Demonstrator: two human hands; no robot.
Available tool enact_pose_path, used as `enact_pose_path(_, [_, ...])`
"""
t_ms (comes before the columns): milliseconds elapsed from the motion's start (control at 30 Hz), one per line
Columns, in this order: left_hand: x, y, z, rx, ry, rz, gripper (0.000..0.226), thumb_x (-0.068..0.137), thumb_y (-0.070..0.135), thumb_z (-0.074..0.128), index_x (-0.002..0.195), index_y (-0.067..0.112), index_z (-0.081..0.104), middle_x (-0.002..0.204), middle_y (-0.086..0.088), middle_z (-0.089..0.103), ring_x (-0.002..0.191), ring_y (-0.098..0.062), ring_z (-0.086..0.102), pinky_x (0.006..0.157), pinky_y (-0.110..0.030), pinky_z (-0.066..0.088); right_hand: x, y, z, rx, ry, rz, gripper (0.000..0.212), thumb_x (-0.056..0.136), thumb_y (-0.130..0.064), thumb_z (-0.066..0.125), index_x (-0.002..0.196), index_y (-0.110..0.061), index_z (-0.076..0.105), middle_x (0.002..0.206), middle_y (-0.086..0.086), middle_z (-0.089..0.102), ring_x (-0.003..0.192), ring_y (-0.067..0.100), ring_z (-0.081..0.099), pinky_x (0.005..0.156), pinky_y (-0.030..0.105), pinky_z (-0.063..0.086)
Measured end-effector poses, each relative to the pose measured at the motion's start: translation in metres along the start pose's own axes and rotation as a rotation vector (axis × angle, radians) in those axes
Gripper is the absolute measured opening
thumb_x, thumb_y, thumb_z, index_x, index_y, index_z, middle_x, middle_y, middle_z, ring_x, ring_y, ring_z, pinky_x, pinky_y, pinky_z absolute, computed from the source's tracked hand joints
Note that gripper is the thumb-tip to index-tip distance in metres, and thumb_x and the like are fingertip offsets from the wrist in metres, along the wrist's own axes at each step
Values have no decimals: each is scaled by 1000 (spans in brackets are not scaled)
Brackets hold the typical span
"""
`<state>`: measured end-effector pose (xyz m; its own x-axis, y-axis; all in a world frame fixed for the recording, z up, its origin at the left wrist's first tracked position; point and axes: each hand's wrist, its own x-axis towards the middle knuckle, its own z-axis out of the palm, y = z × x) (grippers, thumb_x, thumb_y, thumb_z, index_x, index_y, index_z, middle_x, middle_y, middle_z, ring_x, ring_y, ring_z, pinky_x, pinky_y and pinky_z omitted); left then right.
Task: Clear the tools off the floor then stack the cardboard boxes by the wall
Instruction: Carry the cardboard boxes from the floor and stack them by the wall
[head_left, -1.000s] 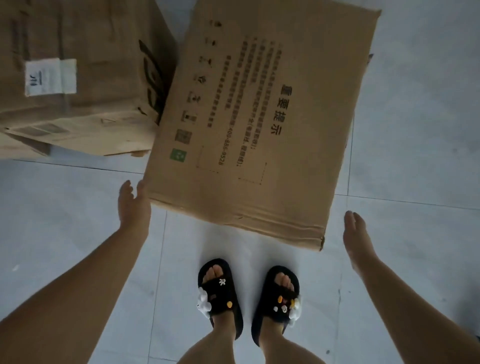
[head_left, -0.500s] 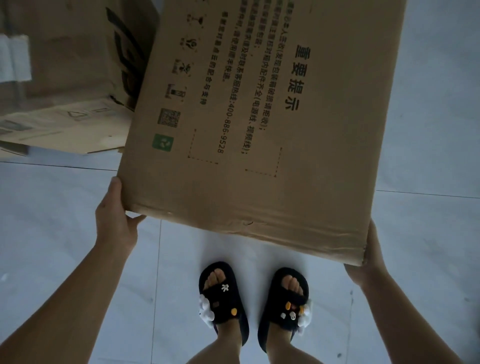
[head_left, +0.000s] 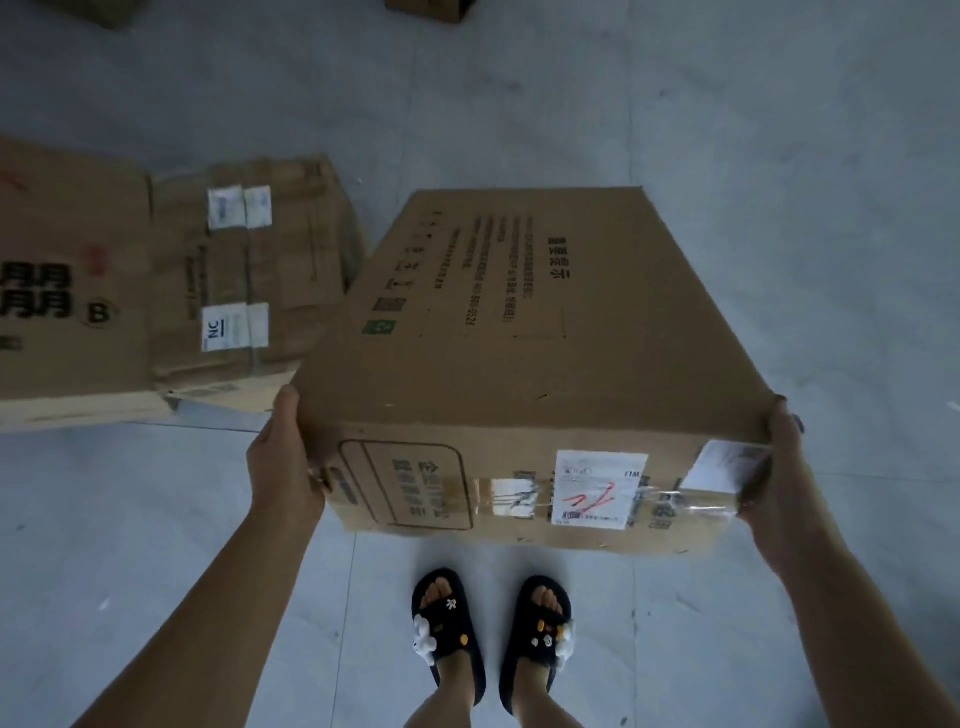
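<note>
A large brown cardboard box (head_left: 524, 332) with printed text on top and a white shipping label on its near side is held up off the floor in front of me. My left hand (head_left: 283, 467) grips its near left corner, thumb on the top edge. My right hand (head_left: 774, 467) grips the near right corner the same way. To the left, a smaller taped box (head_left: 260, 270) sits on the floor beside a bigger printed box (head_left: 67, 312). No tools are in view.
The floor is grey tile (head_left: 779, 156). My feet in black sandals (head_left: 491, 629) stand right below the held box. Two more cardboard pieces (head_left: 426, 8) show at the top edge of the view, far ahead.
Both hands closed on the box's near corners and lifted it; its near side with the label now faces me. The view has tilted up, showing more floor and boxes.
</note>
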<state>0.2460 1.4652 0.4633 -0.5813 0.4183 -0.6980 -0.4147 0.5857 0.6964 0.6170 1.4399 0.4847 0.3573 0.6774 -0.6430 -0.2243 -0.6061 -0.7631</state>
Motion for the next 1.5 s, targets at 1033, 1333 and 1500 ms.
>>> enact_pose_path(1033, [-436, -20, -334, -617, 790, 70, 39, 91, 51, 49, 99, 14, 57, 82, -2, 52, 74, -20, 50, 55, -28, 37, -313, -133, 59, -510, -891, -31, 38, 89, -57, 39, 115, -33, 52, 104, -5, 59, 87, 14, 56, 91, 48, 42])
enact_pose_path(1333, [-577, -154, -447, -873, 1149, 95, 40, 94, 49, 44, 91, 10, 55, 71, -3, 43, 62, -18, 40, 52, -27, 32, -470, -35, 101, -861, -1251, -58, 59, 86, -63, 44, 116, -14, 57, 99, 12, 63, 85, 25, 60, 72, 38, 46])
enact_pose_path(1500, [-674, -242, -510, -1013, 1328, 110, 34, 95, 48, 45, 86, 17, 57, 80, -3, 50, 70, -19, 47, 55, -29, 36, -579, 56, 82, -984, -1484, -72, 93, 53, -86, 55, 120, -22, 57, 106, 16, 64, 94, 32, 61, 84, 49, 46])
